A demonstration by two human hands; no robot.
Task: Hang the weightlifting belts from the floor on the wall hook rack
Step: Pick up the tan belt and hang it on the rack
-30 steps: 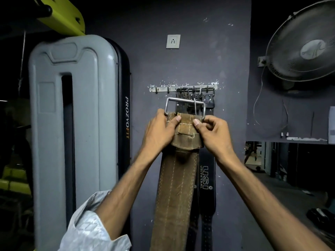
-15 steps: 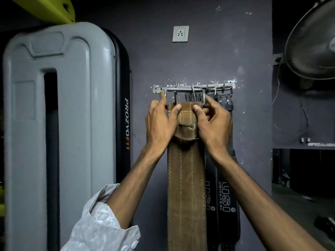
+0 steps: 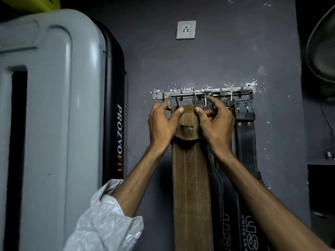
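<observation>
A brown stitched weightlifting belt [image 3: 190, 187] hangs down the dark wall, its steel buckle [image 3: 186, 98] raised level with the metal hook rack [image 3: 157, 96]. My left hand [image 3: 163, 124] grips the belt's top left corner, thumb on the leather. My right hand [image 3: 213, 124] grips the top right corner, fingers reaching up to the hooks. Whether the buckle rests on a hook is unclear. Black belts [image 3: 244, 134] hang from the rack's right half, partly behind my right arm.
A tall grey gym machine housing [image 3: 54, 115] marked PROZVOFIT stands against the wall at the left. A white wall socket [image 3: 186, 30] sits above the rack. A wall fan [image 3: 320, 51] is at the right edge.
Both hands have lifted the brown belt from below the rack up to it, so the buckle now lies along the hooks. The view has drawn closer to the wall.
</observation>
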